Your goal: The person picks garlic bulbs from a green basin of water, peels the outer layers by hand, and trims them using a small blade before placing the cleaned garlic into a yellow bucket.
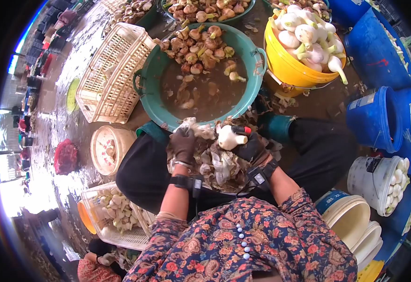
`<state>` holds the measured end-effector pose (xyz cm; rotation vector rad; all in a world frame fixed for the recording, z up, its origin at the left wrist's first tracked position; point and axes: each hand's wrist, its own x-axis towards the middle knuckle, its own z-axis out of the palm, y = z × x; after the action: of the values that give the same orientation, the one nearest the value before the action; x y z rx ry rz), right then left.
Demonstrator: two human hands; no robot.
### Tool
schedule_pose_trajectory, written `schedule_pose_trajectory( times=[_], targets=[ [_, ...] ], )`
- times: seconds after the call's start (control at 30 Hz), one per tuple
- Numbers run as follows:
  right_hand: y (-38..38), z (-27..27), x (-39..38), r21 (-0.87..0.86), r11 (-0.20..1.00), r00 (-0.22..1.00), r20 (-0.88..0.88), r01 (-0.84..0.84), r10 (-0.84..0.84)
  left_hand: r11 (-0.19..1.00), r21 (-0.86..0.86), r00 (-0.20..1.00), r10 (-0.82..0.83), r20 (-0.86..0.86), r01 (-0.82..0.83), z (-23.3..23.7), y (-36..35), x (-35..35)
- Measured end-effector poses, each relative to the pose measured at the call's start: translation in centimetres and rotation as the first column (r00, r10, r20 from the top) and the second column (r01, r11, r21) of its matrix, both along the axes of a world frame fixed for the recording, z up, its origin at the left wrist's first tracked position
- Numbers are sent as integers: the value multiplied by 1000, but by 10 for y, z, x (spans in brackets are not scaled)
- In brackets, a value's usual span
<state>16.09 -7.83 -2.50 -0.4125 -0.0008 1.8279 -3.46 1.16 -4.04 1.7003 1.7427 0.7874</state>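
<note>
My right hand (252, 149), in a dark glove, is closed around a peeled white garlic bulb (228, 139) with a short cut stem. A small black and red tool (241, 129) shows at the same hand; its kind is hard to make out. My left hand (184, 144), also gloved, is closed on pale, papery garlic skin (197, 129), just left of the bulb. Loose garlic skins (222, 167) heap in my lap beneath both hands. Directly ahead stands a green tub (151, 96) with unpeeled, brownish garlic bulbs (200, 49) piled at its far side.
A yellow bucket (280, 61) of white garlic bulbs stands ahead right. At left are a tipped white crate (116, 70) and a white bucket (106, 149). Blue buckets (372, 120) and a white bucket (367, 181) of garlic line the right. Another person's hand (107, 258) shows lower left.
</note>
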Motion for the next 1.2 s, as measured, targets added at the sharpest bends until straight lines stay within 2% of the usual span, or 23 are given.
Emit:
schedule_pose_trajectory(
  times=[0.03,0.07,0.1,0.13,0.17,0.2,0.23,0.37,0.43,0.5,0.63,0.7,0.73,0.8,0.93,0.97,1.0,1.03,1.07,1.1,1.13,1.17,1.2],
  targets=[
    [2,-7,5,4,999,998,-62,33,-33,958,-190,916,-264,-303,213,5,0,-6],
    [3,-14,7,5,999,998,-61,36,-36,843,-421,678,-525,-514,334,9,0,-14],
    [6,-18,8,-27,998,997,-55,56,-57,782,-360,692,-621,-368,509,-3,-5,-23],
    [6,-24,8,-63,995,996,-51,75,-78,781,-362,689,-621,-372,509,-19,-7,-25],
    [6,-16,7,-37,997,996,-56,66,-68,827,-297,870,-493,22,476,-13,-15,-10],
    [5,-18,3,-43,997,996,-58,66,-69,873,-261,861,-280,425,413,0,-22,6],
    [4,-19,0,-21,997,996,31,80,-80,782,-482,812,-53,581,396,59,-25,24],
    [5,-13,-2,18,998,979,194,55,-58,828,-368,851,-225,474,424,57,-27,41],
    [3,-16,-2,47,996,967,239,76,-85,819,-383,824,-178,537,427,50,-27,39],
    [2,-10,0,-15,999,999,9,35,-35,776,-454,804,-112,585,438,56,-26,35],
    [6,-13,-5,-83,995,997,-50,49,-53,755,-475,659,75,748,453,55,-27,28],
    [6,-11,-4,-33,995,990,116,90,-86,779,-506,662,162,732,370,57,-29,28],
    [6,-11,-4,-33,996,990,115,88,-84,780,-506,662,163,732,368,58,-30,28],
    [6,-10,-5,61,996,959,272,65,-80,827,-453,819,-17,574,334,63,-31,31],
    [5,-3,-6,7,1000,974,226,9,-10,855,-373,861,-150,486,360,62,-23,29],
    [5,-2,-7,65,995,854,520,-71,28,878,-306,894,-244,376,369,56,-22,28],
    [5,-2,-8,94,982,646,763,-164,35,891,-238,911,-327,253,386,50,-22,26],
    [6,-2,-11,118,980,555,831,-160,-10,891,-238,911,-326,253,386,45,-21,25],
    [4,-1,-11,118,980,555,832,-160,-10,909,-221,934,-326,146,352,40,-21,24],
    [2,-1,-10,-40,990,778,615,-133,129,926,-201,947,-320,37,321,34,-22,23],
    [0,0,-9,-197,968,924,319,-153,211,925,-201,946,-321,37,322,25,-22,20],
    [0,1,-12,-150,985,990,94,-91,105,926,-185,934,-348,-77,329,20,-23,16],
    [1,2,-12,-151,984,990,95,-90,105,926,-171,911,-367,-190,337,15,-26,13]
  ],
)
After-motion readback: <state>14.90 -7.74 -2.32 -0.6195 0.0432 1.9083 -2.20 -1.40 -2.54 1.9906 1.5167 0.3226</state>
